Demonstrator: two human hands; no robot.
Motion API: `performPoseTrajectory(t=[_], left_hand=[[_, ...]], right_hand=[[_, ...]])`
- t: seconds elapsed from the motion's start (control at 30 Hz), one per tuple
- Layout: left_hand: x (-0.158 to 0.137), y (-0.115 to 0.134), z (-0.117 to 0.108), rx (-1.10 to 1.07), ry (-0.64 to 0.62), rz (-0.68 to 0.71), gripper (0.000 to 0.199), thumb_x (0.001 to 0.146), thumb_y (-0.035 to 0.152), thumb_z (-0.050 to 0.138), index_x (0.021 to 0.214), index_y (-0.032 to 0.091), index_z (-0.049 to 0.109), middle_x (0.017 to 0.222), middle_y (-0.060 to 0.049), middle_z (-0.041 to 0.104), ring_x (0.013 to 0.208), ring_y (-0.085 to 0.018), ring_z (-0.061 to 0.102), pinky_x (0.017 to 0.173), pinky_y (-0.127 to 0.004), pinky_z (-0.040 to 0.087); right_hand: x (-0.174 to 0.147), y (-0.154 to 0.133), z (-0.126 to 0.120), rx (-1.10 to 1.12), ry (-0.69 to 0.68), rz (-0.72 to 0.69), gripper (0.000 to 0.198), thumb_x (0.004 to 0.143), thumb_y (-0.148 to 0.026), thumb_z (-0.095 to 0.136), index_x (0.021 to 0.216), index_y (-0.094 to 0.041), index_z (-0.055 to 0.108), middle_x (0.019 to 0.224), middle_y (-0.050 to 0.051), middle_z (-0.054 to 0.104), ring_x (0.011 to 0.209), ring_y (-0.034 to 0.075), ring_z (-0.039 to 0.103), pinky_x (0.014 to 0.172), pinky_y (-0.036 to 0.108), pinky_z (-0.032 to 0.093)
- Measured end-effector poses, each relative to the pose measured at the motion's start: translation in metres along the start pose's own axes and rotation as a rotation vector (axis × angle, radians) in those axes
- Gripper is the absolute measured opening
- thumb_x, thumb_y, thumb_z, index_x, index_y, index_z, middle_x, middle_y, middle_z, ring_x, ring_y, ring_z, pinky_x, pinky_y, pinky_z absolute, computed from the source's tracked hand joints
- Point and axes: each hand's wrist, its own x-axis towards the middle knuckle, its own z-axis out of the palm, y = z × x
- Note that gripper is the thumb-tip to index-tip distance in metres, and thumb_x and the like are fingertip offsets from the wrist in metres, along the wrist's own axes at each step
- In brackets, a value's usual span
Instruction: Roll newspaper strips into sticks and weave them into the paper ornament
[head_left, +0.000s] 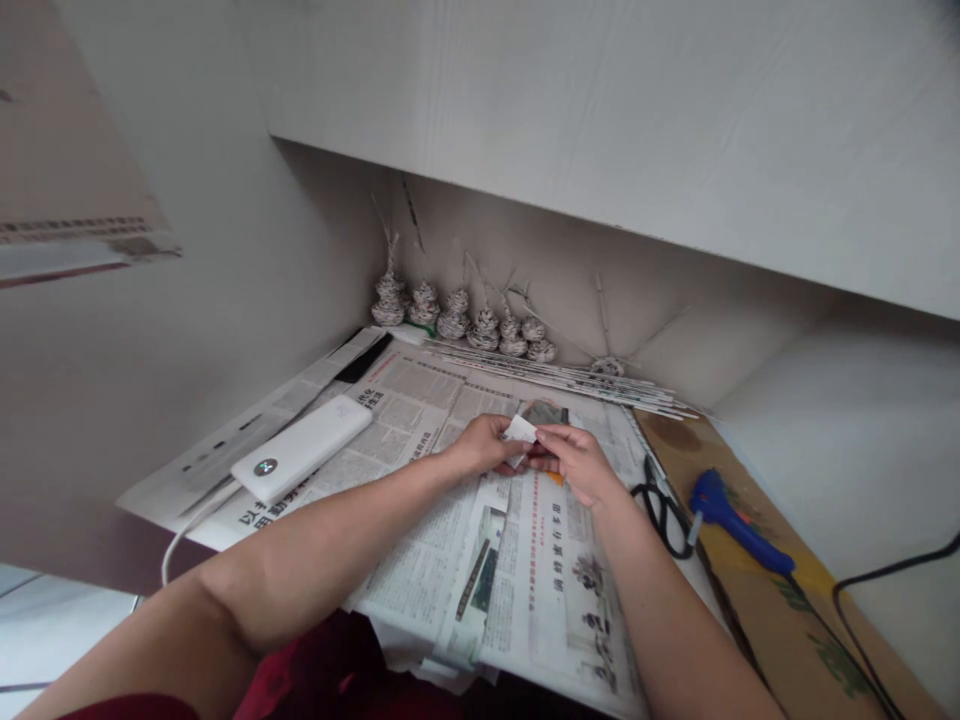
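A small white piece of paper (520,430) is held between both hands above the newspaper. My left hand (484,443) pinches it from the left, with its fingers closed. From the right, my right hand (576,460) grips its edge with thumb and fingers together. Beneath the hands lies the spread newspaper (420,560). Just behind them sits a grey-green patch (544,412), either printed or an object; I cannot tell which. A bit of orange (555,478) shows under the right hand.
Black-handled scissors (664,515) and a blue glue gun (739,520) lie to the right, the latter on cardboard (780,620). A white power bank (304,450) with a cable sits left. Several woven paper gourds (484,328) and rolled paper sticks (570,380) line the back.
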Motion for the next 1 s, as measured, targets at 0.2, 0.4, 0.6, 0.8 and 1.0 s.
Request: performPoseTrajectory(t=[0.2, 0.4, 0.6, 0.8, 1.0], left_hand=[[0.001, -0.003, 0.001, 0.001, 0.004, 0.016, 0.035, 0.067, 0.036, 0.072, 0.093, 0.013, 0.065, 0.075, -0.005, 0.065, 0.063, -0.013, 0.063, 0.053, -0.024, 0.052], [0.001, -0.004, 0.001, 0.044, 0.027, 0.021, 0.035, 0.068, 0.039, 0.071, 0.092, 0.014, 0.066, 0.075, -0.004, 0.065, 0.064, -0.014, 0.062, 0.053, -0.024, 0.053], [0.0, -0.003, 0.001, 0.084, 0.031, 0.032, 0.033, 0.07, 0.037, 0.069, 0.092, 0.013, 0.066, 0.073, -0.005, 0.065, 0.063, -0.014, 0.062, 0.052, -0.023, 0.052], [-0.001, -0.003, 0.002, 0.101, 0.023, 0.042, 0.032, 0.071, 0.036, 0.068, 0.092, 0.012, 0.066, 0.074, -0.005, 0.066, 0.063, -0.014, 0.063, 0.053, -0.023, 0.052], [-0.004, 0.002, 0.003, 0.143, -0.003, 0.057, 0.03, 0.071, 0.035, 0.065, 0.09, 0.012, 0.065, 0.072, -0.004, 0.064, 0.062, -0.013, 0.061, 0.054, -0.024, 0.052]], right_hand=[[0.002, 0.001, -0.001, 0.014, 0.066, 0.007, 0.031, 0.06, -0.034, 0.08, 0.082, -0.013, 0.072, 0.069, 0.006, 0.07, 0.058, 0.013, 0.065, 0.056, 0.022, 0.055], [0.002, 0.001, 0.003, 0.024, 0.112, 0.03, 0.033, 0.056, -0.034, 0.082, 0.078, -0.012, 0.072, 0.065, 0.006, 0.07, 0.053, 0.013, 0.064, 0.053, 0.023, 0.056], [0.0, -0.002, 0.008, 0.042, 0.133, 0.025, 0.029, 0.055, -0.031, 0.083, 0.073, -0.012, 0.072, 0.063, 0.006, 0.069, 0.051, 0.013, 0.063, 0.049, 0.021, 0.056], [0.001, -0.001, 0.01, 0.055, 0.17, 0.018, 0.027, 0.052, -0.03, 0.084, 0.067, -0.013, 0.07, 0.059, 0.004, 0.068, 0.047, 0.012, 0.061, 0.045, 0.02, 0.055], [0.0, -0.002, 0.014, 0.04, 0.196, 0.007, 0.029, 0.05, -0.032, 0.085, 0.06, -0.013, 0.066, 0.055, 0.003, 0.066, 0.043, 0.011, 0.059, 0.041, 0.019, 0.052]])
